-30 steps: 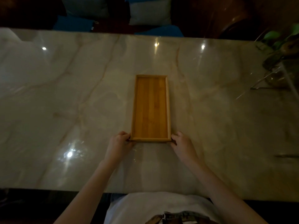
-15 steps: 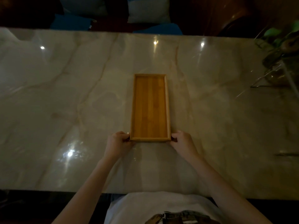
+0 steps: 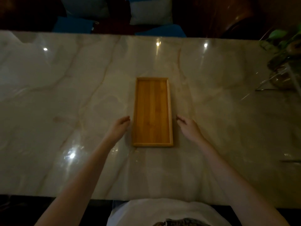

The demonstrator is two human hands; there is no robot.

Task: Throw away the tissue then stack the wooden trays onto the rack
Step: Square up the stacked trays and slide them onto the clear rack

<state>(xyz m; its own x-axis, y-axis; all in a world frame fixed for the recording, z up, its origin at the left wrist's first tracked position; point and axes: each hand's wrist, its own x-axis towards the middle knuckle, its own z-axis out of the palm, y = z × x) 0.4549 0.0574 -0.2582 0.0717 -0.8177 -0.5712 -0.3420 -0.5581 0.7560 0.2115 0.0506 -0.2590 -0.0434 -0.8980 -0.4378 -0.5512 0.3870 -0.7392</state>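
Observation:
A long rectangular wooden tray lies flat on the marble table, its short side toward me. The tray holds nothing. My left hand hovers just left of the tray's left rim, fingers curled and apart, a small gap between fingertips and wood. My right hand mirrors it beside the right rim, also open and not touching. No tissue and no rack can be made out.
A potted plant with a glass and wire stand sits at the table's far right. Blue and grey cushions lie on seating beyond the far edge. Bright lamp reflections dot the glossy top.
Both hands let go of the tray's near corners and moved forward along its long sides. The tray stays in the same spot on the table.

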